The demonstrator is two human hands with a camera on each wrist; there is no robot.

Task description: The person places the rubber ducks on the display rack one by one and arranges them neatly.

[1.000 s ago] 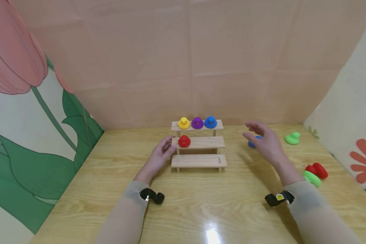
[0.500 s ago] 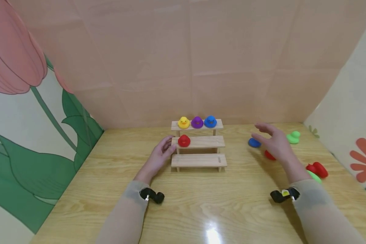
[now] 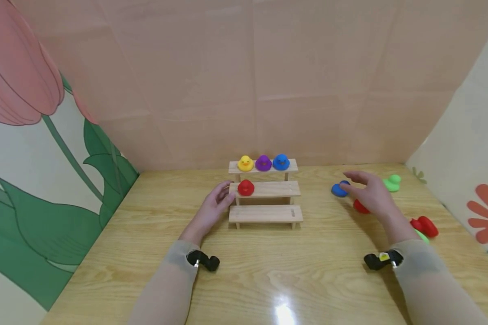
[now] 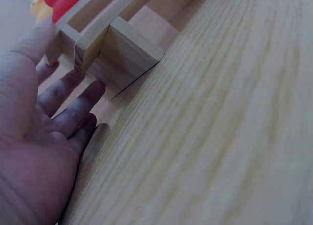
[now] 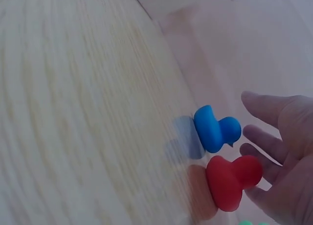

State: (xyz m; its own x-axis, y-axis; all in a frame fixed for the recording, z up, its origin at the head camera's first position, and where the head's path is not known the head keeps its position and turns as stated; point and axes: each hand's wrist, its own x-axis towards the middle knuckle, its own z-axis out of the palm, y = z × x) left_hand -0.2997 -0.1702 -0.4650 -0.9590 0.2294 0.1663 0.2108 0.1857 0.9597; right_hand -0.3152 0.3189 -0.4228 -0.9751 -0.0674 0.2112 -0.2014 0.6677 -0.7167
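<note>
Duck (image 5: 210,130), smooth, blue, rounded, sits by right hand (image 3: 370,192).

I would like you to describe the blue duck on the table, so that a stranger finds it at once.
From the three-tier wooden stand, go right across the table to the right hand. The blue toy duck sits close to this hand, beside a red duck. Unlike the other blue duck, up on the top tier, this one rests on the table.

No lettering can be read; the yellow label (image 3: 384,257) on the right wrist device (image 3: 373,262) is too small.
</note>
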